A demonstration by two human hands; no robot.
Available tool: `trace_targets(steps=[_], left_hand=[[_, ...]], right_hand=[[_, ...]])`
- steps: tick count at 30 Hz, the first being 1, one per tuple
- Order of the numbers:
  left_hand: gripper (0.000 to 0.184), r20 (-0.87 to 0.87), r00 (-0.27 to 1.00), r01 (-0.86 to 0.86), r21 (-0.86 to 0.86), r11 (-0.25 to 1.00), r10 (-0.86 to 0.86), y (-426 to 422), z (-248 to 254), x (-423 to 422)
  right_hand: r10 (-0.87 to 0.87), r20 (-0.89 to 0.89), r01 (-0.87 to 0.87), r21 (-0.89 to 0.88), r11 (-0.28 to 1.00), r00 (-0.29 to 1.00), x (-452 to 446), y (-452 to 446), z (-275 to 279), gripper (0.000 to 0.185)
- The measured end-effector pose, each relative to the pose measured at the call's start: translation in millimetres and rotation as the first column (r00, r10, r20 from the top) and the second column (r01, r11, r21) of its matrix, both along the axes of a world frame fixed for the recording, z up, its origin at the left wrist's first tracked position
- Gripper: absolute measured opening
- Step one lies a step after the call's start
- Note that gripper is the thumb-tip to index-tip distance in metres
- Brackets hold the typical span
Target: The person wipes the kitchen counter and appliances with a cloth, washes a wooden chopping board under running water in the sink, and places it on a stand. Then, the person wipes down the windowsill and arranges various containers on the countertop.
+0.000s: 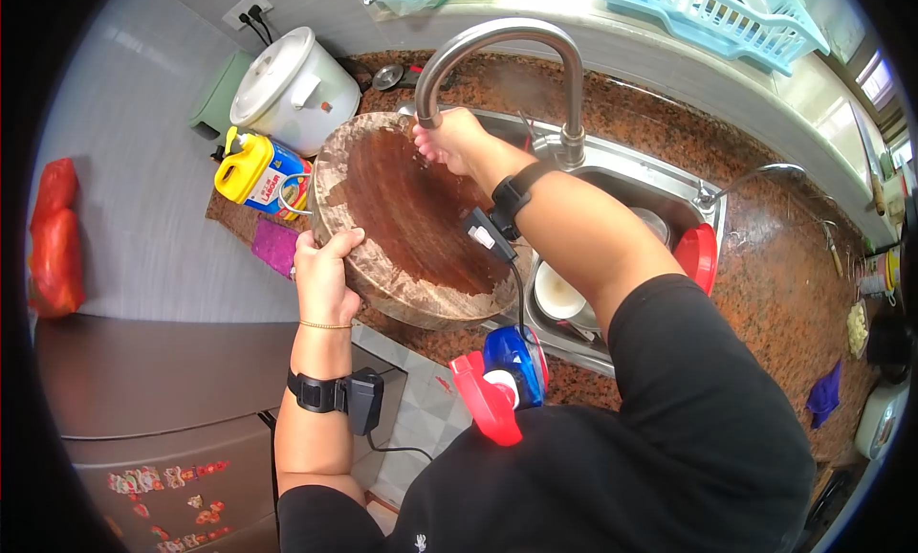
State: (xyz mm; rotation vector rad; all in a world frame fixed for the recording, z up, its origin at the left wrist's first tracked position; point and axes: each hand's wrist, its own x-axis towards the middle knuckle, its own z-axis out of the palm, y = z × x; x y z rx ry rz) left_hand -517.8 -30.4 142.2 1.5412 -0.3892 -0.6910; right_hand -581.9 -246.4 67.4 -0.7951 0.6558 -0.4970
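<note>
- Round board (397, 204): wood; face fairly smooth, wet sheen; rim rough, mottled.
- Faucet (574, 103): metal, smooth, satin.
- Sink (641, 167): metal, glossy rim.
- Counter (755, 256): speckled, stone-like, polished.
- Yellow bottle (251, 168), counter's left edge: glossy plastic, printed label.
- Lidded bucket (320, 99), counter's far left corner: smooth plastic.
- Purple cloth (274, 247), counter's left edge: matt.

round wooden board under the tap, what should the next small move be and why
Perhaps sweep the right hand from below the tap toward the paler border of the round wooden board near the left hand: the middle looks dark and wet, that border looks less soaked, and the left hand holds the rim there.
</note>
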Motion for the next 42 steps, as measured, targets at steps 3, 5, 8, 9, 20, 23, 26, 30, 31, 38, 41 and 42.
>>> trace_targets(steps=[3,5,8,9,20,23,26,30,31,38,41,42], left_hand=[[0.03,0.032,0.999,0.007,-0.035,0.999,-0.005,0,-1,-2],[0.03,0.036,0.999,0.009,-0.035,0.999,-0.008,-1,0,0],[0.03,0.018,0.999,0.033,-0.005,0.999,-0.033,1,-2,2],[0.03,0.007,0.999,0.045,0.003,0.999,-0.045,1,-1,3],[0.044,0.036,0.999,0.027,-0.035,0.999,-0.025,8,-1,-6],[0.046,0.019,1.0,0.005,-0.035,0.999,-0.004,10,4,-13],[0.047,0.02,1.0,0.009,-0.049,0.999,-0.008,14,0,-10],[0.045,-0.008,1.0,0.007,-0.102,0.995,-0.008,16,-1,-12],[0.045,0.006,1.0,0.025,-0.107,0.994,-0.024,16,-2,-11],[0.048,0.066,0.997,0.031,-0.085,0.996,-0.026,17,7,-20],[0.051,0.091,0.993,0.077,-0.071,0.994,-0.071,15,10,-11],[0.047,0.129,0.991,0.052,-0.072,0.996,-0.042,13,13,-5]], right_hand=[[0.077,0.064,-0.081,0.07,0.994,0.995,-18,29,8,0.022],[0.335,0.025,-0.336,0.05,0.941,0.942,-40,69,15,0.027],[0.599,0.102,-0.608,0.153,0.779,0.794,-68,75,-13,0.045],[0.688,0.009,-0.68,0.161,0.715,0.726,-79,58,-31,0.049],[-0.472,-0.382,0.164,-0.613,0.773,0.795,-66,-74,-71,0.024],[-0.224,-0.575,-0.029,-0.397,0.917,0.787,-56,-96,-60,0.043],[-0.501,-0.438,0.149,-0.623,0.768,0.746,-56,-86,-63,0.067],[-0.396,-0.334,0.066,-0.688,0.723,0.855,-83,-46,-63,0.067],[-0.288,-0.426,-0.029,-0.599,0.8,0.857,-83,-33,-82,0.066],[0.133,-0.511,-0.166,-0.02,0.986,0.849,-67,14,-116,0.071],[0.117,-0.439,-0.117,0.027,0.993,0.891,-73,34,-100,0.07],[0.098,-0.446,-0.111,-0.003,0.994,0.89,-80,37,-86,0.069]])
